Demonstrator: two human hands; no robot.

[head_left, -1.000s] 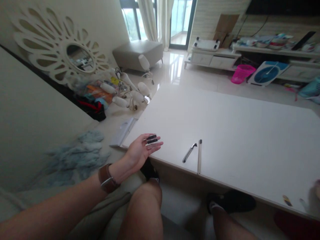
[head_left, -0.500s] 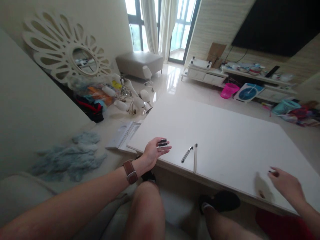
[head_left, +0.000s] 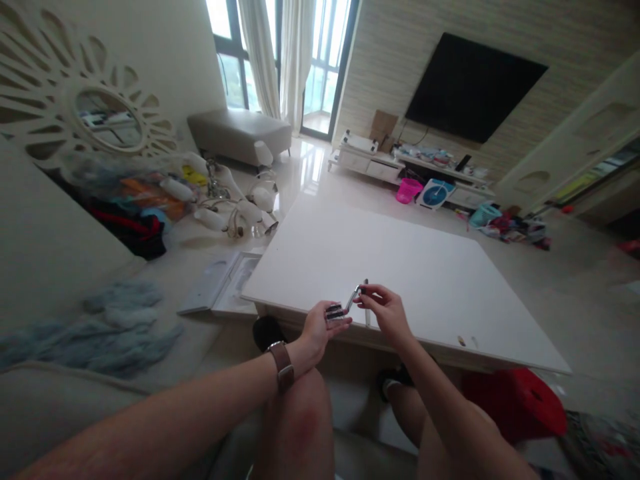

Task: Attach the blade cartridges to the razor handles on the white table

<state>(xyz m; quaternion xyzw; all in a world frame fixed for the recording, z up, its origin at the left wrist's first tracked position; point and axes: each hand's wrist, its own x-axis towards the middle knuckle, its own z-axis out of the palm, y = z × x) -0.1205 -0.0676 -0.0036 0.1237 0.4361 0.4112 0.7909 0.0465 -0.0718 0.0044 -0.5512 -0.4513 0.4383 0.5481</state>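
Observation:
My left hand (head_left: 316, 328), with a brown-strapped watch on the wrist, is at the table's near edge. It holds a small black-and-silver striped pack (head_left: 335, 312) in its fingers, palm turned up. My right hand (head_left: 387, 312) is just right of it, thumb and fingertips closed in a pinch at the head end of a silver razor handle (head_left: 352, 300). A small dark bit shows at those fingertips, too small to name. The razor handle seems to lie on the white table (head_left: 420, 267). Beside it, partly behind my right hand, lies a thin stick (head_left: 367, 319).
A small brownish bit (head_left: 461, 341) lies near the table's front edge. An open white box (head_left: 213, 283) is on the floor at the left, near a chandelier (head_left: 240, 210) and grey-blue cloth (head_left: 115, 327). A red stool-like object (head_left: 525, 400) stands at the right.
My right hand has moved left from the table's right side to the razor handle beside my left hand. My left hand keeps the striped pack. The camera view has turned right.

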